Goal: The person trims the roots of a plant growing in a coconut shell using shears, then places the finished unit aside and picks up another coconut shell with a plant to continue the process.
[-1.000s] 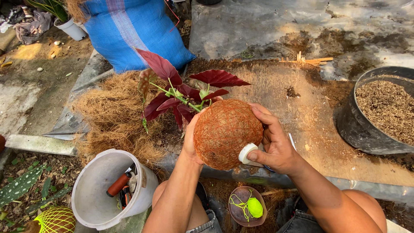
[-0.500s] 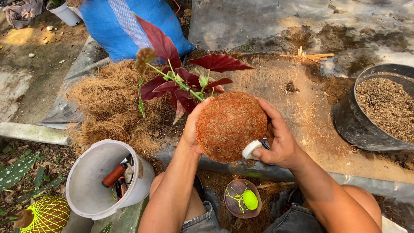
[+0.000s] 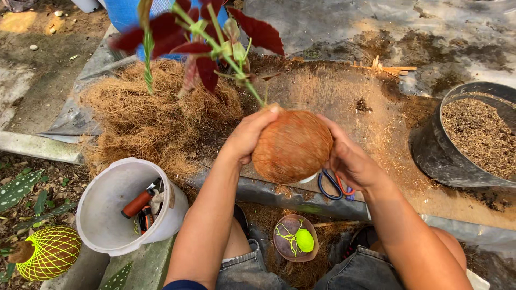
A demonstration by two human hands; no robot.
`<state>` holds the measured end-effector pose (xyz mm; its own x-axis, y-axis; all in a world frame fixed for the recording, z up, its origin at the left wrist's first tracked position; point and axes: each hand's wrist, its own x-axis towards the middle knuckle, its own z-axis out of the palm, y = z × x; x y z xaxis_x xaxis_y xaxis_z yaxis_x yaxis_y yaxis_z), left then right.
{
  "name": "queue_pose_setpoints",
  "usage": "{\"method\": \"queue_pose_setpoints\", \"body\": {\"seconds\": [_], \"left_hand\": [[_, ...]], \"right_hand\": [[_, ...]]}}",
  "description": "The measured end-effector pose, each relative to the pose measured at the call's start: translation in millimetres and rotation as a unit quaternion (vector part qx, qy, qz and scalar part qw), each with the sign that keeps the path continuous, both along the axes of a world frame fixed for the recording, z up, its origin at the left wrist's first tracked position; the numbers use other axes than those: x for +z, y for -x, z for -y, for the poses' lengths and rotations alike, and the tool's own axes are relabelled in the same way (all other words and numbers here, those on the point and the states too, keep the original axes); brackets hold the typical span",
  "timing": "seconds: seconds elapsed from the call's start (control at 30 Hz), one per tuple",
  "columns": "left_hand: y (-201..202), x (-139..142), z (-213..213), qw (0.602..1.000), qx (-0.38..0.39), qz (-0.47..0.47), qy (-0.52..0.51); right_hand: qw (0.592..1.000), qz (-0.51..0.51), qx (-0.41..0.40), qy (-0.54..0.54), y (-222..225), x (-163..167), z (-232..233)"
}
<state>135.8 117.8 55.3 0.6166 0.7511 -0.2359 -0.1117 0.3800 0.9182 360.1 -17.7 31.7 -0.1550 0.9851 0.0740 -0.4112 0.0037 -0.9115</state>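
Observation:
I hold a round ball wrapped in brown coconut fibre [image 3: 293, 146] between both hands, above the edge of a low work surface. A plant with dark red leaves [image 3: 207, 40] grows out of its top on thin green stems. My left hand [image 3: 248, 134] cups the ball's left side, thumb near the stem base. My right hand [image 3: 350, 158] grips its right side and also pinches a small white object, only partly visible, under the ball. Scissors with blue and red handles [image 3: 333, 185] lie just below the ball.
A heap of loose coconut fibre [image 3: 145, 115] lies left. A white bucket with tools [image 3: 121, 207] stands at lower left, a yellow-netted ball [image 3: 51, 252] beside it. A black tub of soil mix [image 3: 473, 134] is right. A small bowl with green twine [image 3: 295, 241] sits between my knees.
The ball has been tipped more upright and raised nearer the camera, so the red leaves now reach the top edge. Both hands kept their hold. The scissors came into view.

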Motion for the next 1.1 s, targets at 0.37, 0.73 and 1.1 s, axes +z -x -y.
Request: {"method": "queue_pose_setpoints", "body": {"seconds": [0.37,0.73,1.1], "left_hand": [[0,7,8,0.985,0.099,0.045,-0.137],[-57,-30,88,0.748,0.183,-0.079,-0.633],[-51,-19,70,0.62,0.206,-0.064,-0.754]], "right_hand": [[0.958,-0.208,-0.183,0.076,10,-7,-23],[0.933,-0.17,-0.302,0.101,-1,35,-10],[0.95,-0.211,-0.225,0.051,3,39,-1]]}}
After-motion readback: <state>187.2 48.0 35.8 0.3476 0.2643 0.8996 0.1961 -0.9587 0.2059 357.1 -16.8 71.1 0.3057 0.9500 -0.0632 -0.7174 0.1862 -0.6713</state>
